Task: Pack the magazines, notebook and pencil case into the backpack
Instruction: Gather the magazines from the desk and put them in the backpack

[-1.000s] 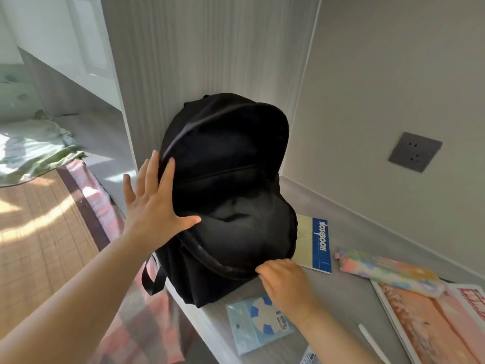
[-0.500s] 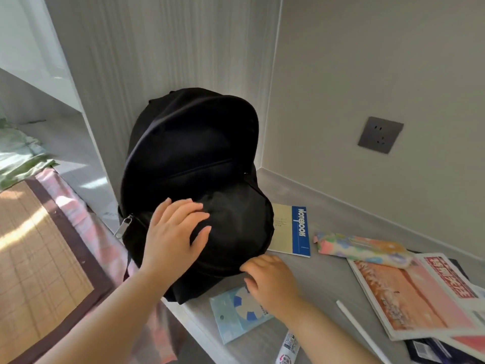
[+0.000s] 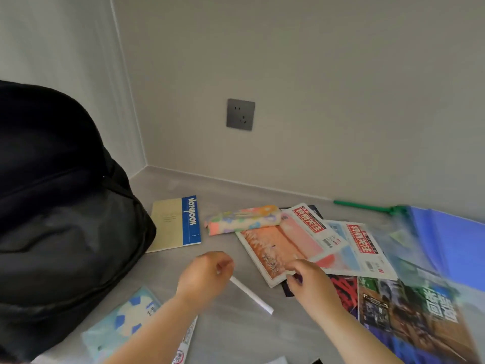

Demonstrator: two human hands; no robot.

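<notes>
Several magazines (image 3: 273,248) lie fanned on the counter (image 3: 223,190) right of the backpack (image 3: 65,206). They look thin, floppy and slick, best taken by the spine. At the top one's corner, the right hand (image 3: 312,285) has an unclear grip; the left hand (image 3: 207,274) is loosely curled, seemingly empty.

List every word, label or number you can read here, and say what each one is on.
"Notebook": blue strip on the notebook cover.
"特别关注": red banner on the pink magazine.
"特别关注": red banner on the second magazine.
Too blurred or small to read: the dark magazine title, and the print on the tissue pack and the tube.
</notes>
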